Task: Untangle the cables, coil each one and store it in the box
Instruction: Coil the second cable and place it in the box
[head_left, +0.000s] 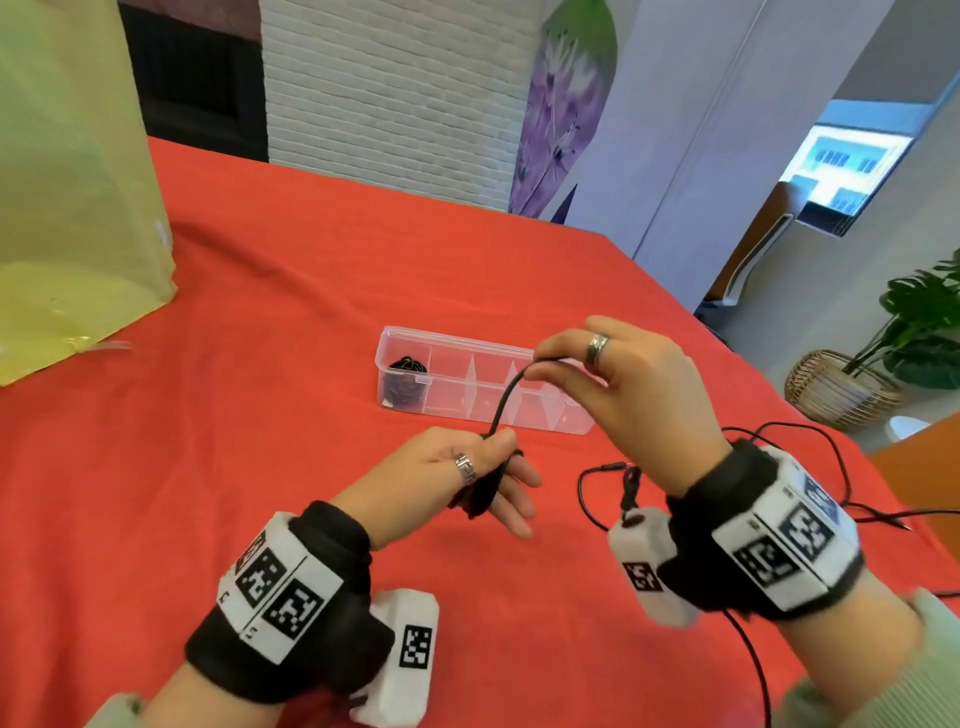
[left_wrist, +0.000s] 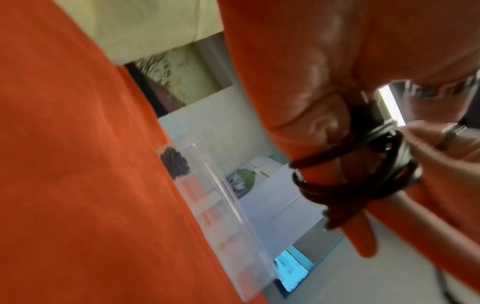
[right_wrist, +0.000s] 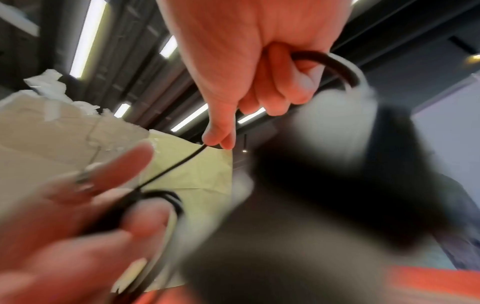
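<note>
My left hand holds a black cable coil wound round its fingers, thumb pressing the turns. A free strand of the black cable rises from the coil to my right hand, which pinches it between thumb and forefinger above the box. The clear divided box lies on the red tablecloth beyond my hands. Its left compartment holds a coiled black cable, also visible in the left wrist view. The other compartments look bare.
More thin black cable lies loose on the red tablecloth under and right of my right wrist, trailing to the table's right edge. A yellow plastic bag stands at far left. A plant in a wicker basket sits on the floor right.
</note>
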